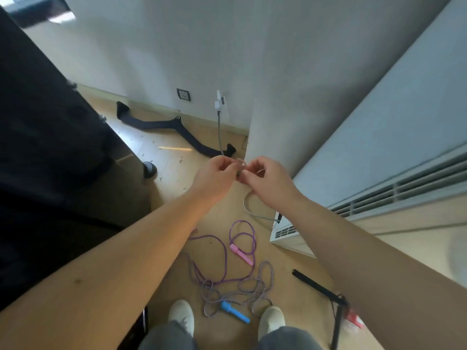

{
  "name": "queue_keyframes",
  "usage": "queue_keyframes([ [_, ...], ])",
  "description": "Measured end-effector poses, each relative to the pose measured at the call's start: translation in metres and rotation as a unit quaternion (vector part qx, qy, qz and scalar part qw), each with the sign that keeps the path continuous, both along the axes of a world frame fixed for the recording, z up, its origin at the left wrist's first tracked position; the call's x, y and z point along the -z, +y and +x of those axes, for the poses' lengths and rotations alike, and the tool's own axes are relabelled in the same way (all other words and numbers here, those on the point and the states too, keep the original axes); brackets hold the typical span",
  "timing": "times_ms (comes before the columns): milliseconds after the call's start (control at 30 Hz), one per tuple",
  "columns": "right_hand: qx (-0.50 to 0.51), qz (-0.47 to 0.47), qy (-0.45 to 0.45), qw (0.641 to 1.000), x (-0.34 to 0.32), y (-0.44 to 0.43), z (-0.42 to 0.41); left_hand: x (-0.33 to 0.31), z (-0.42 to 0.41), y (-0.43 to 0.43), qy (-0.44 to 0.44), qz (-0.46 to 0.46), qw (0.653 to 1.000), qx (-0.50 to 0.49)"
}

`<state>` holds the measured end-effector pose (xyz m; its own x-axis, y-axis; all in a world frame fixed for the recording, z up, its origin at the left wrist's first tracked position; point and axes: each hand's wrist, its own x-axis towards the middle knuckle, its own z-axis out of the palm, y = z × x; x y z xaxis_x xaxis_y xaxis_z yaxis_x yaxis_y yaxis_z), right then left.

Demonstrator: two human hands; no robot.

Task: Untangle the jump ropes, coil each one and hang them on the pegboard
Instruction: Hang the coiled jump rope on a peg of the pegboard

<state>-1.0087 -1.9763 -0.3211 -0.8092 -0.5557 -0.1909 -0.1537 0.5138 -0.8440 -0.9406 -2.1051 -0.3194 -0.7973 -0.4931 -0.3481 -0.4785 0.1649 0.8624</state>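
Both my hands are raised in front of me and pinch a small thin loop (240, 164) between their fingertips; what it is made of is unclear. My left hand (214, 176) and my right hand (265, 184) nearly touch. On the wooden floor below lie tangled jump ropes: a purple rope (225, 251) with a pink handle (241, 253), and a purple-and-white braided rope (249, 286) with a blue handle (235, 311). A black handle (313, 284) with a black cord lies at the right. No pegboard is in view.
My white shoes (182, 317) stand just behind the ropes. A black padded strap (174, 127) lies by the wall, near a socket (183, 94) and a plugged grey cable (219, 127). A white air-conditioner unit (379, 193) stands right, dark furniture (50, 147) left.
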Motion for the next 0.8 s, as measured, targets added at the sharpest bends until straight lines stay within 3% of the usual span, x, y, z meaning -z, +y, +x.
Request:
queue_keyframes([
  [167, -0.012, 0.008, 0.013, 1.0, -0.133, -0.001, -0.002, -0.134, 0.006, 0.006, -0.012, 0.027, 0.999, -0.027],
  [367, -0.036, -0.029, 0.008, 0.999, -0.248, 0.004, 0.003, -0.258, 0.016, 0.015, 0.006, 0.043, 0.997, -0.066],
  [600, -0.062, -0.058, 0.028, 0.996, -0.316, -0.011, 0.007, -0.326, 0.034, -0.003, 0.048, 0.028, 0.995, -0.078],
  [800, -0.071, -0.035, 0.065, 0.995, -0.34, -0.056, 0.007, -0.342, 0.049, -0.053, 0.09, 0.186, 0.973, -0.106],
])
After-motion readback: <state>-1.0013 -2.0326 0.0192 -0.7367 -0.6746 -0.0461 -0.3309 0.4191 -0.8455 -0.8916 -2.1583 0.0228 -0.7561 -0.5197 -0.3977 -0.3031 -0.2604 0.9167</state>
